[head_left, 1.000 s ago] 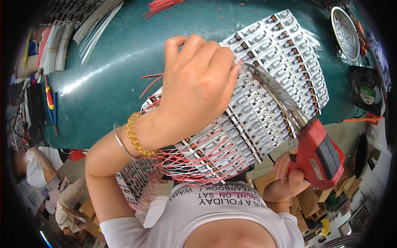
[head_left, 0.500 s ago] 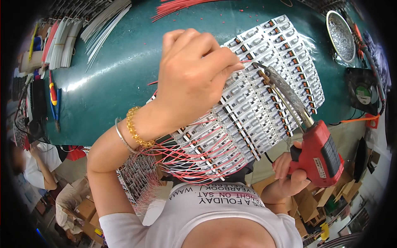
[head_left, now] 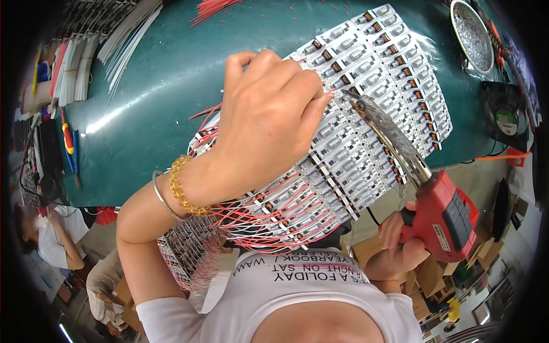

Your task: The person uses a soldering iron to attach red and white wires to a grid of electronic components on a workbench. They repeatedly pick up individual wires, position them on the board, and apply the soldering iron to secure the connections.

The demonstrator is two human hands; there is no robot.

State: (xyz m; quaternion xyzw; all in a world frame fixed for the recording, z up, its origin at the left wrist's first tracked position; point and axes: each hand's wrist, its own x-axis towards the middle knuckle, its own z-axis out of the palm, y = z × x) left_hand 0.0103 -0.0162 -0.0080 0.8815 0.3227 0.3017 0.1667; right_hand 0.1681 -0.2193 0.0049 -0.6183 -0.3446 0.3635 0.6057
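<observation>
My left hand point(head_left: 266, 111) hovers over a panel of small circuit boards point(head_left: 366, 134), thumb and forefinger pinching a thin red wire point(head_left: 330, 90). Only the wire's short end shows past the fingertips. In my right hand point(head_left: 400, 243) is a red soldering gun point(head_left: 439, 214), gripped by its handle. Its dark tip points up and left over the panel, close to the wire end; whether it touches a board I cannot tell. Many red and white wires point(head_left: 257, 214) trail from the panel's near left boards, some passing under my left wrist.
Bundles of white wires point(head_left: 128, 43) and red wires point(head_left: 214, 8) lie along the far side of the green tabletop point(head_left: 143, 154). A screwdriver point(head_left: 68, 140) lies at left. At right are a round metal bowl point(head_left: 472, 37) and a black fan point(head_left: 503, 117). A person point(head_left: 60, 234) sits at lower left.
The soldering gun's tip has shifted slightly left, and the left fingertips sit a little lower and further left. The panel appears higher in the picture. Both hands keep their grips.
</observation>
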